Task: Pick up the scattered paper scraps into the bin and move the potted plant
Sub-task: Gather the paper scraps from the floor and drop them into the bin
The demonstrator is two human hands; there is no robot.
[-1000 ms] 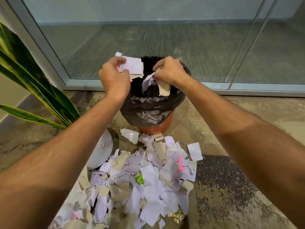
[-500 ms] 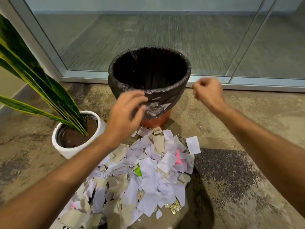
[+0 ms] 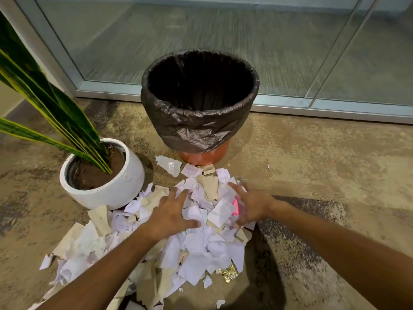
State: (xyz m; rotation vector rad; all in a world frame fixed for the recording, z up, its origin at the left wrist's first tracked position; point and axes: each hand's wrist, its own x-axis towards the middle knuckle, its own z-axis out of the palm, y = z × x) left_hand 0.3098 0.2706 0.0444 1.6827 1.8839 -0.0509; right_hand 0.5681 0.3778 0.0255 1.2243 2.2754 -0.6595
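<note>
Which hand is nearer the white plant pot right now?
Left. The left hand lies spread on the paper scraps just beside the white plant pot. The right hand is on the pile's far side, beyond the left hand.

Dim, warm overhead light; soft shadows, motion-blurred hands, wide-angle bending at edges.

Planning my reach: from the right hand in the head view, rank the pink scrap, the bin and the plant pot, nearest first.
From the right hand:
1. Pink scrap, at its fingers.
2. Bin, ahead of it.
3. Plant pot, far left, past the left hand.
</note>
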